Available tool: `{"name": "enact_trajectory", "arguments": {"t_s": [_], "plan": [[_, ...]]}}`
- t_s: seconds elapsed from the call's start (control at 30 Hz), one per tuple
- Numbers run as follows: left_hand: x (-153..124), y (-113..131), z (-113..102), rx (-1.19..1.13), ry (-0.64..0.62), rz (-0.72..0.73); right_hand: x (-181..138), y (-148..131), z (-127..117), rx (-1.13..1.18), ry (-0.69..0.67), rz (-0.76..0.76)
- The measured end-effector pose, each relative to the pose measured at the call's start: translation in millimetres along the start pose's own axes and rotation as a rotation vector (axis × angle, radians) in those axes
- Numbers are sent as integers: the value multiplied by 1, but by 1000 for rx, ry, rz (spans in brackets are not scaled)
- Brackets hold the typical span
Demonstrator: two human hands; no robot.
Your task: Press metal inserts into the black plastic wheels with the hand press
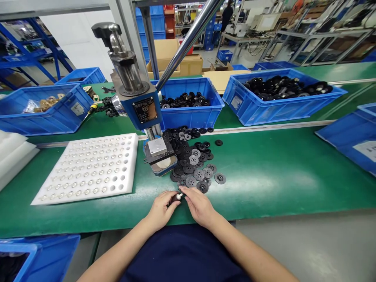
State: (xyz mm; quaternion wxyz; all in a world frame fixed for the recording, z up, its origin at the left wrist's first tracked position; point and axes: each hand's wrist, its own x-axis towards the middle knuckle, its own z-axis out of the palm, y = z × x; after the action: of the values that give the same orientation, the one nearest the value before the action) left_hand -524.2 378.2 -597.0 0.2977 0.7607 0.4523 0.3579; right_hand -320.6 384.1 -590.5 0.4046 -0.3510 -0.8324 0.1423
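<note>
At the far left edge of the green surface stands a blue bin holding tan rings, and nearer the front edge on that side lies a stack of white foam sheets. Just beside it a white foam tray lies flat, its rows of round holes mostly filled with small metal rings. Next comes a hand press with a blue body, a long steel lever slanting up to the right, and a small base block resting on the surface. Against the right side of that base is a loose pile of black discs, some showing grey perforated faces. At the front edge, just before the pile, the person's left hand is curled around a small black part, its fingers closed on it. The right hand meets it from the other side, fingertips pinching a small white piece that touches the black part. Behind the pile, toward the back edge, a blue bin of discs stands, and further right a larger blue bin holds bigger black wheels. Another blue bin juts in at the right edge.
</note>
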Motion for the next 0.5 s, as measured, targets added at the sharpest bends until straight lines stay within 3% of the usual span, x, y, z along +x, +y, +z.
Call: {"name": "enact_trajectory", "arguments": {"t_s": [0.3, 0.5], "plan": [[0, -3, 2, 23, 20, 9, 4, -7, -9, -37, -92, -57], [2, 3, -1, 14, 45, 3, -3, -23, -6, 70, -170, 82]]}}
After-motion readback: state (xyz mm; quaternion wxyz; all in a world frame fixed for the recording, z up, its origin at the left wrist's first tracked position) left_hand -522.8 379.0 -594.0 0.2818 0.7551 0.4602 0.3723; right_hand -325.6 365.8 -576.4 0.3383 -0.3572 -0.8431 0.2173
